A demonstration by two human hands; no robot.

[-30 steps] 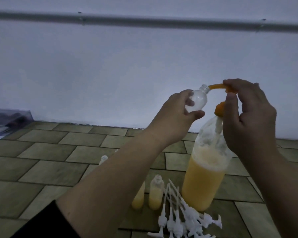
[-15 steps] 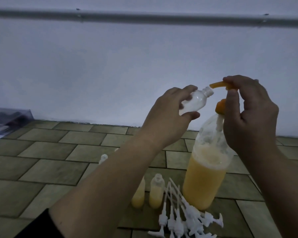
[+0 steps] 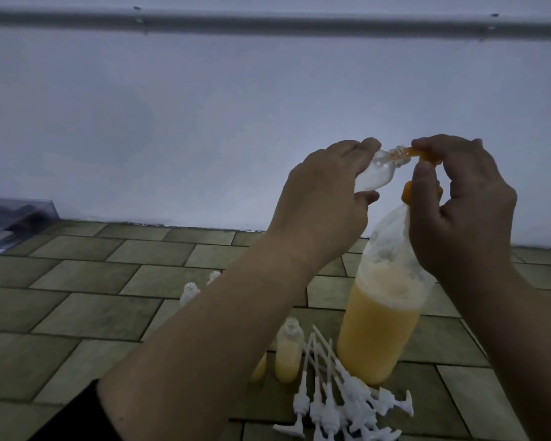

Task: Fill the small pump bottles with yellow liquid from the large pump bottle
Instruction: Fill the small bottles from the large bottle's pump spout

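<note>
Small pump bottle (image 3: 153, 175), empty, gripped in left hand (image 3: 328, 198) fingers, now tilted flatter vs 1 s ago, mouth seated on orange spout (image 3: 422, 153) of large pump bottle (image 3: 382, 316). Right hand (image 3: 458, 202) fingers clamped on pump head. Aligned; prob. ready to pump. Filled bottle (image 3: 287, 356) on floor.
</note>
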